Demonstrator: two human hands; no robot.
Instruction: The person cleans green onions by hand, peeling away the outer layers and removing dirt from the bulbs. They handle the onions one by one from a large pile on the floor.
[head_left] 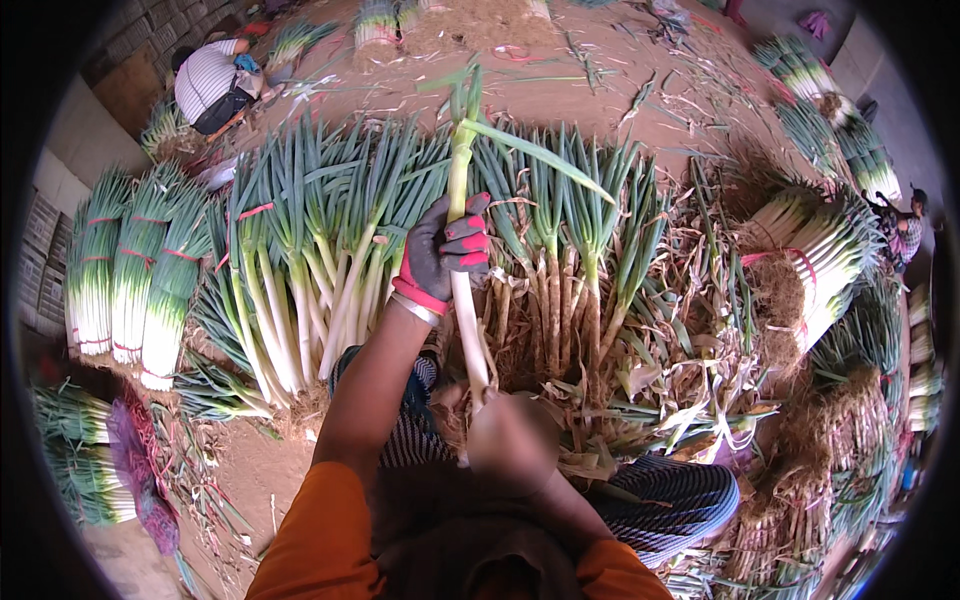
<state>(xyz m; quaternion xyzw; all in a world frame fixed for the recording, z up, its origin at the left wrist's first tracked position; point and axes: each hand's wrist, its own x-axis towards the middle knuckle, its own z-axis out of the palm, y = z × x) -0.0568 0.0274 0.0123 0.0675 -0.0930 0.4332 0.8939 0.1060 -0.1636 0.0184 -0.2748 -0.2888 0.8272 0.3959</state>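
Clearly, the left hand, in a dark grey work glove with red fingertips and a red cuff, has its fingers wrapped around one long leek-like stalk, white below and green on top. The stalk stands nearly upright in the middle of the view, its leafy end pointing away from the person and one long green blade bending off to the right. At its lower end is the right hand, so blurred that I cannot tell whether its fingers are closed on the stalk.

Just left of the gloved hand lies a row of clean white-stemmed stalks with dark green leaves. To the right are stalks in brown, dry outer skins, with a loose heap of pale, papery husks beside them. Navy-and-white striped cloth covers the person's knee near that heap.

Farther out, tall bundles bound with red ties stand at the left, above a purple mesh bag. A thick red-tied bundle with shaggy brown roots lies at the right. Beyond the rows, a person in a striped top crouches at upper left.
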